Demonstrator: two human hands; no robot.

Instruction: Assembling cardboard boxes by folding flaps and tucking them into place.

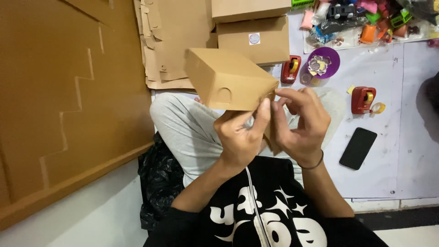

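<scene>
I hold a small brown cardboard box (224,77) up in front of me, tilted, with a half-round notch cut in its near side. My left hand (240,135) grips the box from below, thumb pressed against its right end. My right hand (302,121) pinches the flap at that same end, fingers curled around the cardboard edge. A dark band sits on my right wrist. Both hands are over my lap, above grey trousers and a black printed top.
A big stack of flat brown cardboard (59,100) fills the left. Closed cardboard boxes (249,39) lie ahead. On the white floor sheet are two red tape dispensers (363,99), a purple bowl (323,61), a black phone (358,147) and colourful toys (366,18).
</scene>
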